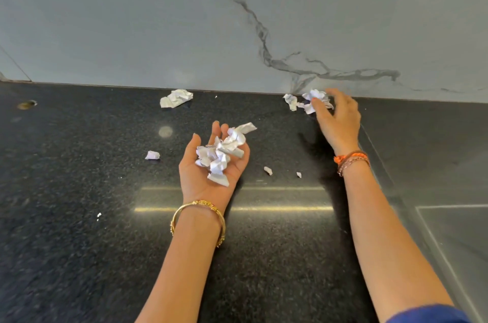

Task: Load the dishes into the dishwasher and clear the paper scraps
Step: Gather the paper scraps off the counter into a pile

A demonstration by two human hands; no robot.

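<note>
Left hand (pixel 211 164) cups paper scraps (pixel 224 152).

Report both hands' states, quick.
Left hand: palm up, open, cradling a pile of crumpled paper scraps.
Right hand: fingers curled, pinching a crumpled paper scrap at the counter's back edge.

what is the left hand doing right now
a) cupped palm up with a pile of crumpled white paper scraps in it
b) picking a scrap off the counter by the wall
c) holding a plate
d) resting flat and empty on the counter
a: the left hand lies palm up over the black speckled stone counter, carrying a pile of crumpled white paper scraps.
</note>
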